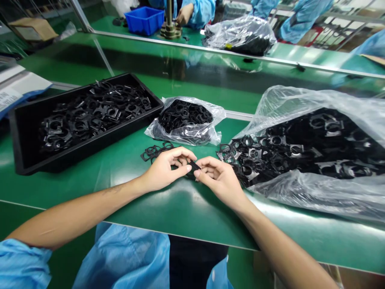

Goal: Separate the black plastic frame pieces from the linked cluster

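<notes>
Between my two hands, just above the green table (144,208), is a small black plastic part (194,167). My left hand (168,166) pinches its left side between thumb and fingers. On its right side, the thumb and fingertips of my right hand (221,178) close on the same part. Fingers hide much of its shape. Several flat black rings (153,151) lie on the table behind my left hand. To the right, a heap of black plastic frames with round holes (255,154) spills toward my right hand from a large clear plastic bag (282,100).
A black tray (75,150) full of black parts stands at the left. Beyond my hands lies a smaller clear bag (192,136) of black rings. Across the metal-edged divider are a blue bin (144,22), another filled bag (240,34) and a co-worker's hand (185,14).
</notes>
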A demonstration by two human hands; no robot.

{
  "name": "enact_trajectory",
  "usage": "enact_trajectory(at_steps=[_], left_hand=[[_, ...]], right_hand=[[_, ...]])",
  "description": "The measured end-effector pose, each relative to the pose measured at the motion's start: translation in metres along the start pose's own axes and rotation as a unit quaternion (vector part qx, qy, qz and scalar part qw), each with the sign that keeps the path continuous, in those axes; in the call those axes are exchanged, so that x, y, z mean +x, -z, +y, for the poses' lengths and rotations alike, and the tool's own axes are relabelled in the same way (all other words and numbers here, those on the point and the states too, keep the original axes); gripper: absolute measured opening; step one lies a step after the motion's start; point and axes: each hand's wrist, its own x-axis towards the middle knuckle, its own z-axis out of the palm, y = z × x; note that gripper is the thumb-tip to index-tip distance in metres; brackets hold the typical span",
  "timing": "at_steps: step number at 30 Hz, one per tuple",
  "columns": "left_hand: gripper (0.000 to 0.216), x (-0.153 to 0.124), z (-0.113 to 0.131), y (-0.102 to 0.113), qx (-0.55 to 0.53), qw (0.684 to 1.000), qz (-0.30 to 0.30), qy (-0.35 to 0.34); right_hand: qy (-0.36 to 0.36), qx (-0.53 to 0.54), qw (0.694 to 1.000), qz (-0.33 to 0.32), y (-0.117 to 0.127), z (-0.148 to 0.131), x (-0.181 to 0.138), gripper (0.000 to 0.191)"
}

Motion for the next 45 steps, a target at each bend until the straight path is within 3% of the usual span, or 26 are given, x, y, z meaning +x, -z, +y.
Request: enact_trajectory(at_steps=[9,45], left_hand=[[0.014,0.0011,0.0001,0.0009,0.026,0.999,-0.035,0.005],[0.014,0.0022,-0.0012,0.0015,0.027,0.998,-0.053,0.02]], right_hand=[[0.007,-0.055,0.998,-0.004,-0.0008,-0.0001,-0.0017,0.007],[0.002,-0.067,0.998,-0.001,-0.0005,-0.0007,-0.0003,0.013]])
